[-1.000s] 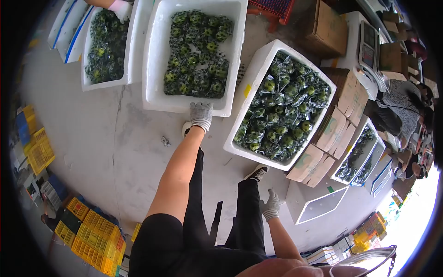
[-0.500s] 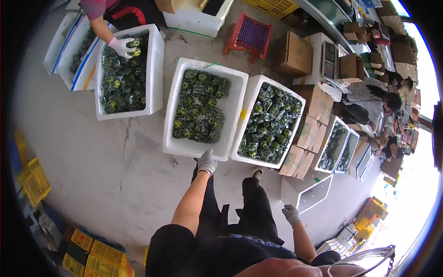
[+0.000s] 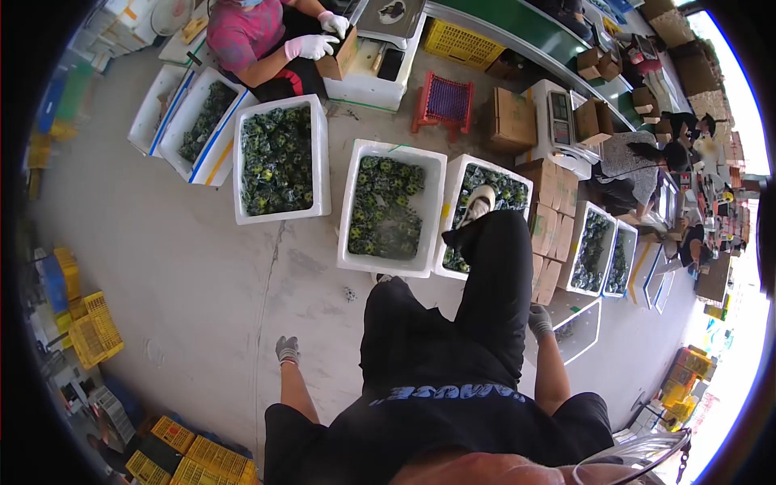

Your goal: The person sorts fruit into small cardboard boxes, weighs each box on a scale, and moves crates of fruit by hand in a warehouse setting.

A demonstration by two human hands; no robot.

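My left hand [image 3: 287,349], in a grey glove, hangs over the floor with loosely bent fingers and holds nothing. On the other side of my body my gloved right hand [image 3: 540,321] is closed with nothing visible in it, near the rim of a foam box [image 3: 599,322]. Ahead stands a white foam box [image 3: 349,212] of green fruit in clear wrapping, partly filled. The fuller foam box [image 3: 446,190] to its right is partly covered by my raised leg, and my shoe [image 3: 480,202] appears over its fruit.
Another fruit box [image 3: 322,153] stands left of centre. Behind it sits a co-worker [image 3: 242,39] in white gloves, at a small carton [image 3: 339,56]. A red stool [image 3: 444,103], stacked cartons [image 3: 550,222] and a scale [image 3: 561,117] stand beyond. Yellow crates [image 3: 95,327] lie left.
My left hand has left the middle box's near rim and moved back and left. My right leg has lifted. The co-worker's hands have moved from the fruit to a carton. The view has shifted.
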